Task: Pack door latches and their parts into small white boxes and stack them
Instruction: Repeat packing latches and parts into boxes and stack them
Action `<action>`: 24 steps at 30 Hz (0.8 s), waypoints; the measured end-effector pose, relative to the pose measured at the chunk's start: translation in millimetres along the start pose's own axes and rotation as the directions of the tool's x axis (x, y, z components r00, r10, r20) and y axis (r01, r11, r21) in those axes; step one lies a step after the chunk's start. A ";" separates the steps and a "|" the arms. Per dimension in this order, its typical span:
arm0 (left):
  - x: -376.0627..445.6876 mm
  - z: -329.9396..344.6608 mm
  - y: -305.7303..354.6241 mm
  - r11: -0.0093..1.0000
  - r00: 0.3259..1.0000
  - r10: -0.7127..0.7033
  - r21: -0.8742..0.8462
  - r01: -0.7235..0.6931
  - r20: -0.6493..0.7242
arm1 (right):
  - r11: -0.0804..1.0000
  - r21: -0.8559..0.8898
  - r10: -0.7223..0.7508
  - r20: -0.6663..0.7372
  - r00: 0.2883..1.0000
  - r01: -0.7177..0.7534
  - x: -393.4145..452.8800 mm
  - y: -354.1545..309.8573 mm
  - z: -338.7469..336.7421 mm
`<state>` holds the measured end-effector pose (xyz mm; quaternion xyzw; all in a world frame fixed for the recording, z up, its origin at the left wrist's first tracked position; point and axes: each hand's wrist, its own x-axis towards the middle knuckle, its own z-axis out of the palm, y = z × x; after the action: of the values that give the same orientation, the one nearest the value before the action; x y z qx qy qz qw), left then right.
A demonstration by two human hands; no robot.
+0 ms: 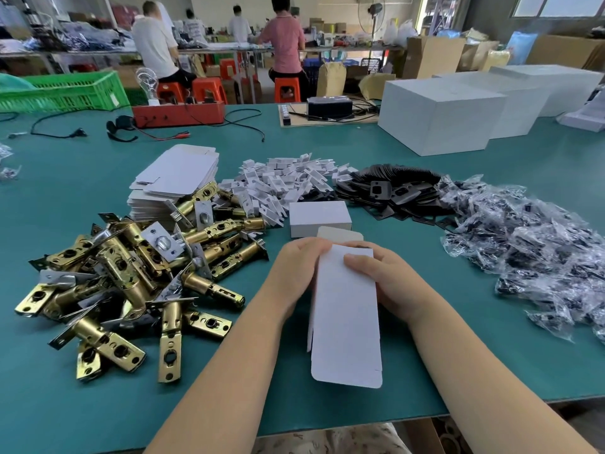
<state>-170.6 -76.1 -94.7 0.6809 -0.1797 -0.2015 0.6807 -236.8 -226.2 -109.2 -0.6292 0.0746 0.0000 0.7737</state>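
Both my hands hold a small white box (345, 316) over the green table, its flap pointing toward me. My left hand (296, 270) grips its far left side and my right hand (376, 273) presses on its top right. A pile of brass door latches (131, 273) lies to the left. Behind it is a stack of flat white box blanks (178, 175). A closed small white box (319, 217) stands just beyond my hands. Further back lie white plastic inserts (281, 181), black strike plates (389, 191) and clear bags of screws (523, 237) on the right.
Large white cartons (442, 116) stand at the back right of the table (425, 371). An orange device with cables (178, 113) and a green crate (65, 91) sit at the back left. Several people sit on orange stools at a far bench.
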 end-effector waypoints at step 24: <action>5.9 -2.5 -6.0 0.988 0.986 -0.124 -0.077 0.133 0.113 | 0.995 0.071 0.090 -0.235 0.968 -0.075 -4.7 -13.5 5.0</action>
<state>-164.4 -77.0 -100.9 0.6499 -0.1633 -0.2890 0.6837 -239.6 -223.8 -94.6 -0.5971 0.1929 -0.0454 0.7773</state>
